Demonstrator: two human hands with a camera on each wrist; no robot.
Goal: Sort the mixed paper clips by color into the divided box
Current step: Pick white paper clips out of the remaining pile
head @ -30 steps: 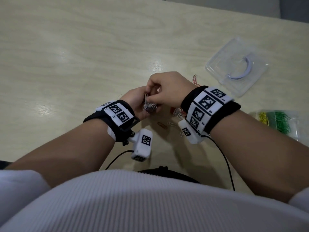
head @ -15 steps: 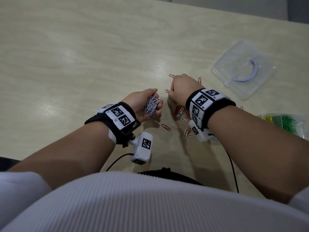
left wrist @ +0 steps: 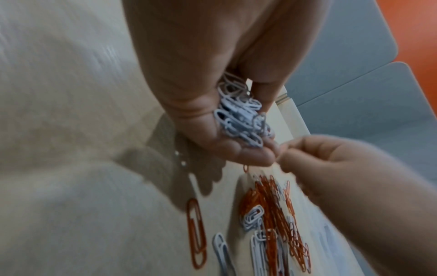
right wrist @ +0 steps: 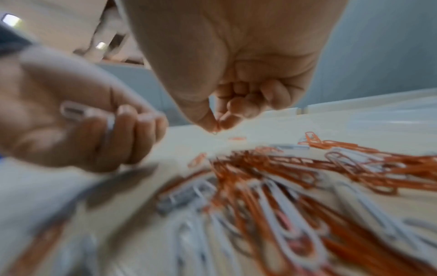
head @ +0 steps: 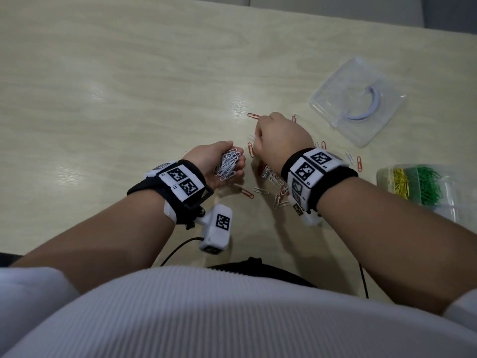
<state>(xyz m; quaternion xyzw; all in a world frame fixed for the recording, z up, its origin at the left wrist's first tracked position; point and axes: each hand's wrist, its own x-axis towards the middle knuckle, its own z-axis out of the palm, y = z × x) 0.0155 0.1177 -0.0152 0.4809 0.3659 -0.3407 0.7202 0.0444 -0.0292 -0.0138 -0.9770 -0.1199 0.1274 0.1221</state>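
Observation:
My left hand (head: 238, 162) is cupped, palm turned up, and grips a bunch of white paper clips (head: 227, 165) (left wrist: 241, 119) just above the table. My right hand (head: 256, 135) is down at the table just beyond it. Its thumb and forefinger (right wrist: 216, 127) pinch together on a small clip whose colour I cannot make out. A mixed pile of orange and white clips (head: 273, 182) (right wrist: 283, 177) lies under my right wrist. The divided box (head: 449, 200) stands at the right edge, with yellow clips (head: 400, 182) and green clips (head: 428, 184) in separate compartments.
A clear plastic lid (head: 335, 99) lies on the table at the back right, with a curved white strip in it. Single orange clips (head: 254, 115) and white ones are scattered around the right hand. A black cable (head: 178, 250) runs near the table's front edge.
One second ago my right hand was at the bunch in my left hand. It has since moved away and forward to the table surface. The left hand has stayed put with its clips.

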